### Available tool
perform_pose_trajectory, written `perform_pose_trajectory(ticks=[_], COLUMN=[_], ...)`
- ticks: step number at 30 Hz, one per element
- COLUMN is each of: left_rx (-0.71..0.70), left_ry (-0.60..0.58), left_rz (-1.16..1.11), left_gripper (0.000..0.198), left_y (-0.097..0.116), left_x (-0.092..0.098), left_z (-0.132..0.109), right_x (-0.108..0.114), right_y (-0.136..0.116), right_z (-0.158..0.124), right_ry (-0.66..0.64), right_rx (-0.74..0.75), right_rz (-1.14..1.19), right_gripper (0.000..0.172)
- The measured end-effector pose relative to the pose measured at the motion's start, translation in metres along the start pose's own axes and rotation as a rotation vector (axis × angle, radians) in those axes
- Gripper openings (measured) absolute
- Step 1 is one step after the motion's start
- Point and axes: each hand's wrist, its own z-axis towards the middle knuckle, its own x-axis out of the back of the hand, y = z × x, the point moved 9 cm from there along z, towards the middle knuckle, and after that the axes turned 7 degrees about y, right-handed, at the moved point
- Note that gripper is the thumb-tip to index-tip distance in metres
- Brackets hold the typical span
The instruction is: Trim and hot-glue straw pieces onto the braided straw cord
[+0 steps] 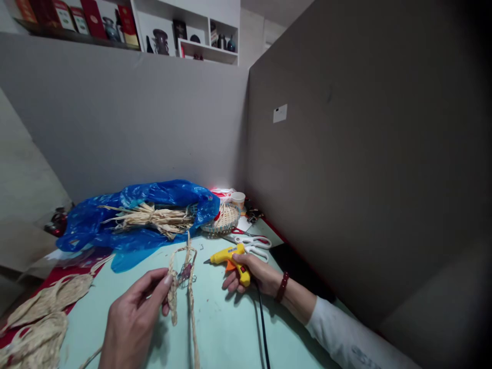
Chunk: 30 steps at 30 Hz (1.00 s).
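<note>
A yellow glue gun (226, 253) with an orange trigger is in my right hand (255, 271), its nozzle pointing left. The black cord (262, 328) runs down from its handle to the front of the table. Between the thumb and fingers of my left hand (136, 310) is a braided straw cord (173, 297). Part of that cord loops up, and another length hangs to the right of my fingers. Behind the loop lies a small heap of thin metal pieces (186, 274), partly hidden, with something dark reddish among them.
A blue plastic bag (92, 220) holds a bundle of dried straw (154, 218) at the back. Nearby are a woven basket (221, 220), paper cup (238, 199) and white-handled scissors (257, 246). Braided straw pieces (46, 312) lie at the left. Grey partitions (346, 154) enclose the table (223, 333).
</note>
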Motion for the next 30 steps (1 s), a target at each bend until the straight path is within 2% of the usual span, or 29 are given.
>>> perform_pose_trajectory(ticks=[2, 4, 7, 9, 11, 14, 16, 18, 20, 26, 30], left_rx=[-0.014, 0.0, 0.082, 0.163, 0.234, 0.283, 0.275, 0.268, 0.275, 0.238, 0.182], left_ry=[-0.017, -0.052, -0.103, -0.16, -0.229, -0.316, -0.373, -0.396, -0.376, -0.243, -0.193], left_rz=[0.028, 0.022, -0.158, -0.305, -0.376, -0.379, -0.34, -0.271, -0.205, -0.071, 0.028], left_gripper=[0.034, 0.036, 0.036, 0.034, 0.033, 0.031, 0.03, 0.031, 0.03, 0.02, 0.02], left_y=[-0.001, -0.004, -0.009, -0.01, -0.008, -0.004, -0.001, 0.0, -0.003, -0.007, -0.007], left_x=[0.001, 0.0, -0.007, -0.016, -0.027, -0.038, -0.043, -0.045, -0.045, -0.04, -0.037], left_z=[0.003, 0.006, 0.003, -0.004, -0.014, -0.026, -0.03, -0.034, -0.035, -0.036, -0.031], right_x=[0.006, 0.017, 0.032, 0.032, 0.021, -0.008, -0.034, -0.054, -0.062, -0.057, -0.058], right_y=[-0.005, -0.015, -0.04, -0.059, -0.078, -0.102, -0.112, -0.113, -0.112, -0.11, -0.106], right_z=[-0.002, -0.007, -0.024, -0.039, -0.055, -0.075, -0.087, -0.094, -0.1, -0.115, -0.124], right_ry=[0.031, 0.11, 0.284, 0.37, 0.393, 0.329, 0.164, -0.014, -0.09, -0.075, 0.032], right_rx=[0.016, 0.078, 0.24, 0.362, 0.502, 0.724, 0.921, 1.034, 1.117, 1.27, 1.42], right_rz=[-0.181, -0.366, -0.627, -0.756, -0.824, -0.809, -0.714, -0.645, -0.638, -0.675, -0.832], right_gripper=[0.028, 0.028, 0.03, 0.024, 0.021, 0.023, 0.023, 0.025, 0.029, 0.015, 0.014])
